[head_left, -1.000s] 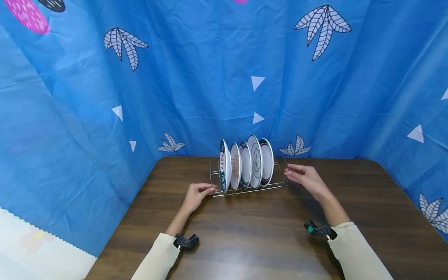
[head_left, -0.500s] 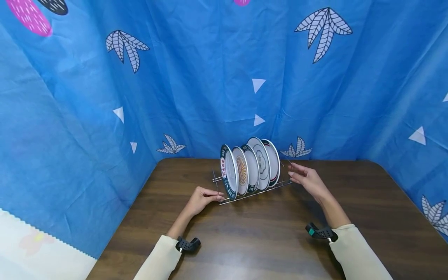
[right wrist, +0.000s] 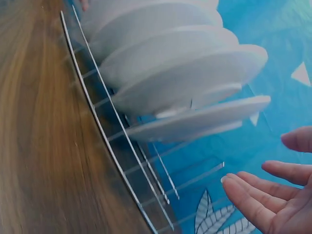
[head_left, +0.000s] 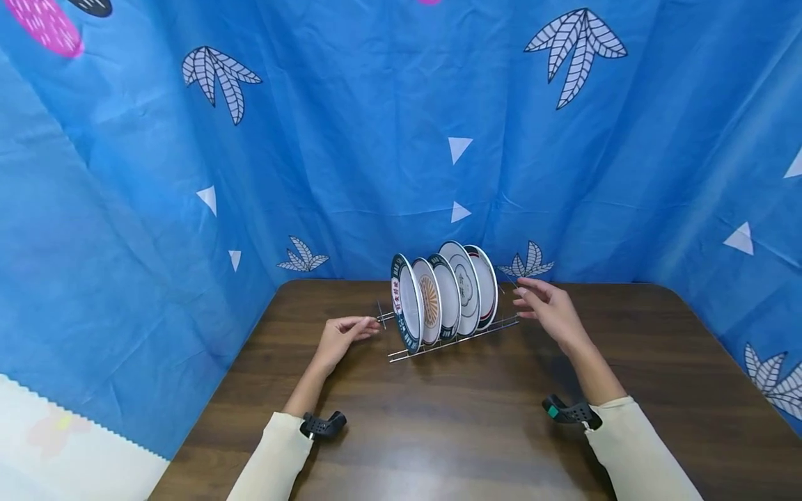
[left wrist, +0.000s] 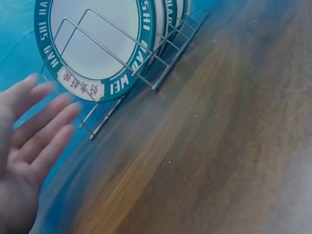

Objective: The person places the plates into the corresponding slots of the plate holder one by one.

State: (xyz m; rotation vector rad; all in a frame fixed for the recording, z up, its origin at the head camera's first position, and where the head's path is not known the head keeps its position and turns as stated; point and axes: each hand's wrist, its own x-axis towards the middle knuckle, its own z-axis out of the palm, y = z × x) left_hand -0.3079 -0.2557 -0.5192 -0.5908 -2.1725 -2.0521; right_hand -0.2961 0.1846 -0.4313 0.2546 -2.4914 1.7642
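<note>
Several round plates [head_left: 464,289] stand on edge in a wire dish rack [head_left: 451,342], tilted a little. The leftmost plate [left wrist: 92,34] has a green rim with white letters and a red-lettered white patch. My left hand [head_left: 338,339] is at the rack's left end; in the left wrist view the fingers [left wrist: 48,129] are spread loosely, with nothing held. At the other end is my right hand [head_left: 550,313], its fingertips near the rack's end wire in the head view. The right wrist view has that hand [right wrist: 273,197] with fingers relaxed and apart, holding nothing.
The rack stands on a dark wooden table [head_left: 432,424], toward its back edge. A blue patterned curtain [head_left: 388,139] hangs close behind and along both sides. Both wrists wear black bands, the left one [head_left: 324,424] and the right one [head_left: 570,410].
The rack's left end has swung toward me, turning the plates' faces. My left hand has since let go and drawn back to the left. My right hand's fingers have loosened.
</note>
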